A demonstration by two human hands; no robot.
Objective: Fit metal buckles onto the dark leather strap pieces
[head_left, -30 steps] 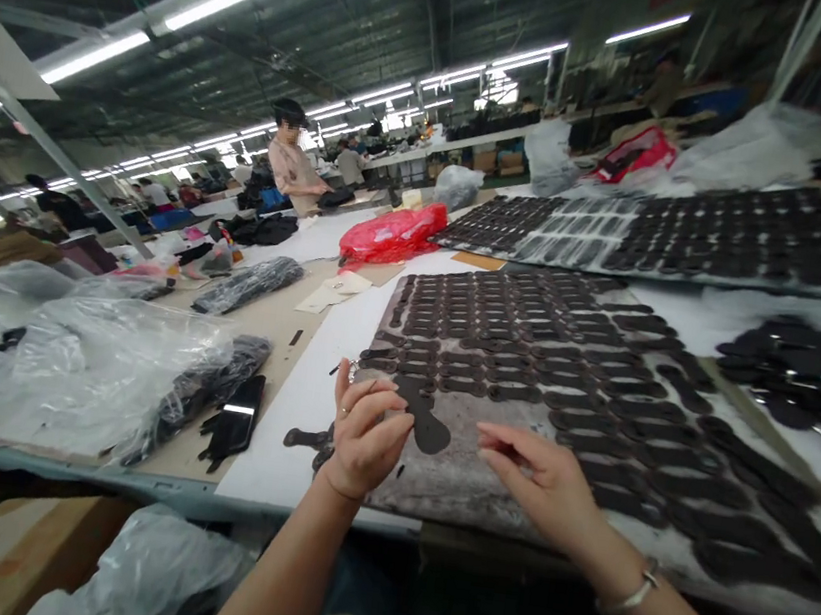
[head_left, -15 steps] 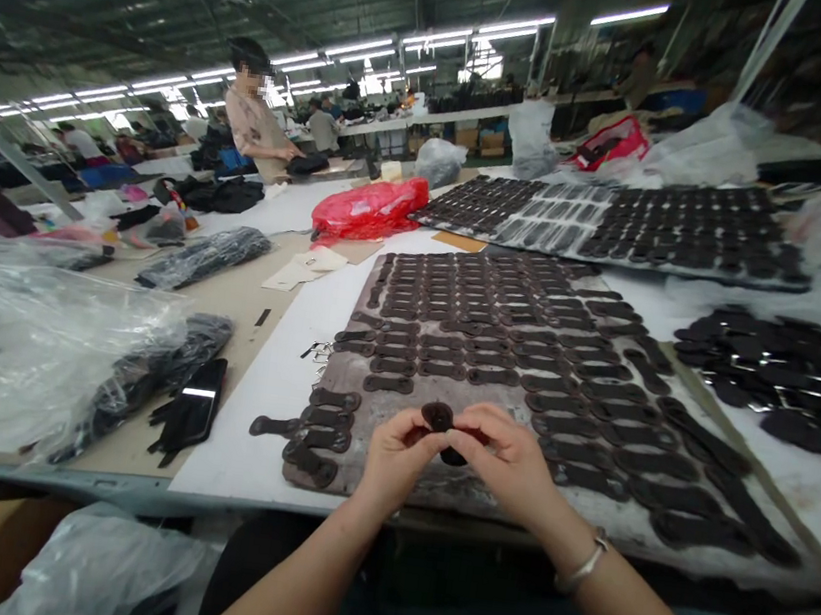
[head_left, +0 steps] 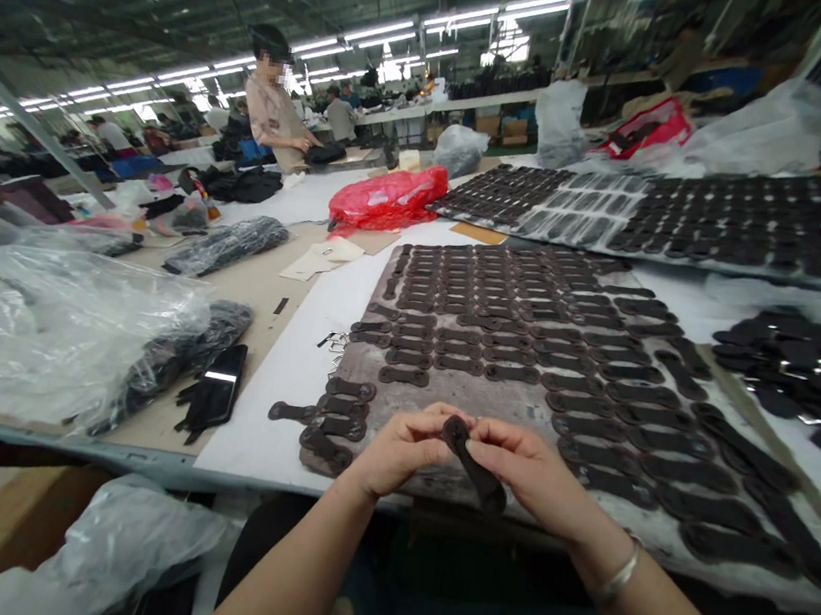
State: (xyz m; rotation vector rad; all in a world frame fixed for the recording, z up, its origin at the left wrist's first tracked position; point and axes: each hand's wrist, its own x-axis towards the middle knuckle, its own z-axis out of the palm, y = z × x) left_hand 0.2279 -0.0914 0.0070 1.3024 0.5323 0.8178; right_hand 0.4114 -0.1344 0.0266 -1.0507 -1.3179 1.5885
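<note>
A dark brown, dumbbell-shaped strap tab [head_left: 480, 476] with rounded ends slants down to the right between my hands, in front of the board. My left hand [head_left: 399, 449] pinches its upper round end, with some fingertips hidden behind it. Closed on the same tab near that end is my right hand [head_left: 529, 469], thumb across its face. Beneath and beyond both hands lies a grey board [head_left: 444, 398] bearing rows of similar brown tabs [head_left: 512, 372].
Small metal pieces [head_left: 335, 340] lie left of the board. Further left are a phone [head_left: 223, 386] and clear plastic bags [head_left: 50, 341]. A second loaded board [head_left: 597, 211] stands behind, near a red bag [head_left: 386, 198]. Black pieces [head_left: 811, 365] are heaped at right. A co-worker [head_left: 274, 108] stands beyond.
The tab has swung from mostly hidden between my fingers to showing its length, lower end toward me. My view has shifted slightly, moving the scene right.
</note>
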